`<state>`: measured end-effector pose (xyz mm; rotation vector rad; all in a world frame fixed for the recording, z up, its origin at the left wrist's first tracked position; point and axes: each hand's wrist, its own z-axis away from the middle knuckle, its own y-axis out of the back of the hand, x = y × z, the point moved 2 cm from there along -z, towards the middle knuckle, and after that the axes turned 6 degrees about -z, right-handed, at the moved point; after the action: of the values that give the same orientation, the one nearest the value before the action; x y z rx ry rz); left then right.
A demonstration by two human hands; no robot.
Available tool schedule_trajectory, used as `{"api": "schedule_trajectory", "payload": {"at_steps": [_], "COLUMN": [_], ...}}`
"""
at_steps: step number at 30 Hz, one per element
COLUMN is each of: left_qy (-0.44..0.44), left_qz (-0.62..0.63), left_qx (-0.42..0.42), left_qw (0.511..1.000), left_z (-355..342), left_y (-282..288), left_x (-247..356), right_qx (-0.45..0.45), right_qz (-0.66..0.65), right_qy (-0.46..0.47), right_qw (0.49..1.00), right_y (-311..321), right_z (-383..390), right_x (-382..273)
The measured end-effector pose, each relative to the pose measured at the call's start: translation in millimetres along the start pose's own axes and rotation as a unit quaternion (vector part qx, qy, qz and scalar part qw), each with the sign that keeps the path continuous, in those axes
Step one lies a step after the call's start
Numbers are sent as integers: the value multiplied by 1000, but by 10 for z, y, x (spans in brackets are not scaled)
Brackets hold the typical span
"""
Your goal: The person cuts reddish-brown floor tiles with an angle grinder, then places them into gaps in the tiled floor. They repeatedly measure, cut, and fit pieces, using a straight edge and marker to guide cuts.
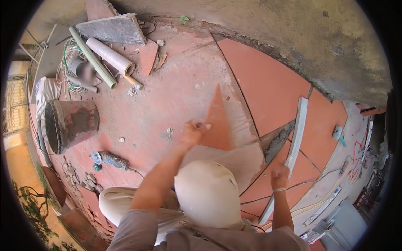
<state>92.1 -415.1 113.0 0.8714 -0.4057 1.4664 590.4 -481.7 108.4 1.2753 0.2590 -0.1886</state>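
A stained, yellow-brown wall (335,58) curves across the top and upper right, crumbling along its base, where a small green weed (183,19) grows. Below spreads a dusty, reddish floor (159,108), greyer toward the right. At far left are an orange-yellow wall (16,163), pale barred panel (16,100) and leafy branches (31,209). Soft, even daylight.

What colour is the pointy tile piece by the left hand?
The pointy tile piece is plain orange-red, best seen in the head view.
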Motion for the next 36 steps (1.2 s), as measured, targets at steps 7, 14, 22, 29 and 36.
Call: {"api": "schedule_trajectory", "payload": {"at_steps": [7,14,22,29,36], "left_qy": [-68,-12,9,105,184], "left_qz": [-61,-193,-82,-10,215], "left_qx": [154,499,749,840,806], "left_qw": [984,844,657,533,519], "left_z": [1003,3981,6684,7769,7640], "left_y": [2570,4519,4363,3866,3636], "left_x": [591,1073,468,-1043,-3603], "right_qx": [-241,-172,-342,-363,-283], "right_qz": [-42,-45,-62,-112,186], "right_qy": [254,413,441,505,683], "right_qw": [936,893,828,775,647], "right_y": [-736,-906,-1198,-1416,-2534], "right_z": [-582,-824,-1183,-576,929], "right_x": [-1974,-2573,-3846,-5634,-7601]}}
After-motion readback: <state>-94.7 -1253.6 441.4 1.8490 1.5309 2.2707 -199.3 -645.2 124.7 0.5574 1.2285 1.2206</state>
